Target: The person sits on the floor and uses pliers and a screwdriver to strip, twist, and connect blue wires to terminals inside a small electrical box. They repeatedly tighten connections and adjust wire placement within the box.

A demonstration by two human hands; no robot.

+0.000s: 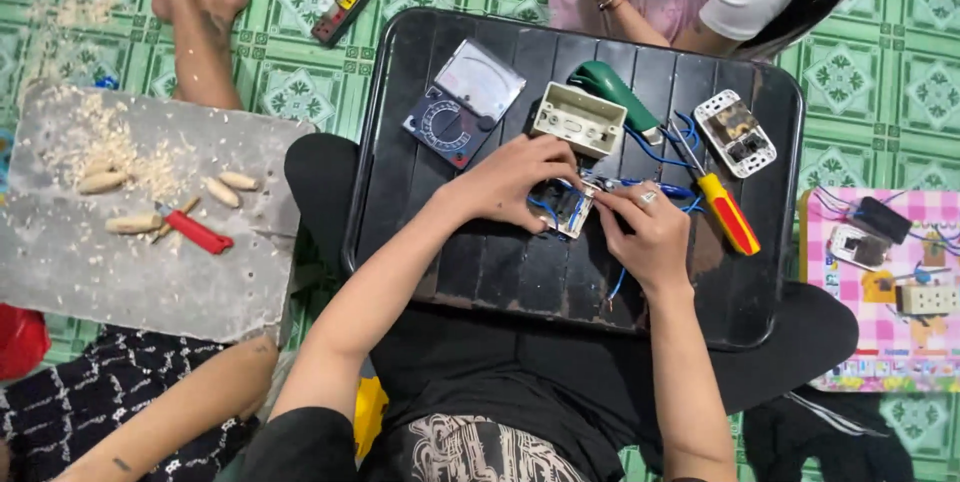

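Standing over them, L to R: the left hand (pixel 515 177) is curling over a small switch module (pixel 567 208) at mid tabletop, fingers closed round its top edge and pinning it down. The right hand (pixel 650 227) is pinching shut w/ thumb and fingers at the module's right side, where thin blue wires (pixel 650 185) are running in; whether it's gripping a wire end or the module body I can't tell, it's too small.

To do this bit well, I'd judge: keep the left hand steadying the module flat, work one wire at a time, seat each end fully before letting go, and keep the loose blue leads from tangling under the palm.

The surface is a black slatted tabletop (pixel 500 277) resting over the person's lap. Sitting on it: an analog meter (pixel 462 102) at upper left, a cream socket box (pixel 578 119) just beside a green-handled tool (pixel 613 92), a red-and-yellow screwdriver (pixel 728 212) near the right hand, and a white faceplate (pixel 735 133) farther right.

Room: green patterned floor (pixel 880 82), a grey slab (pixel 130 242) w/ wood shavings and a red-handled knife (pixel 195 230) on the left, a pink checked board (pixel 885 287) w/ more parts on the right, other people sitting nearby.
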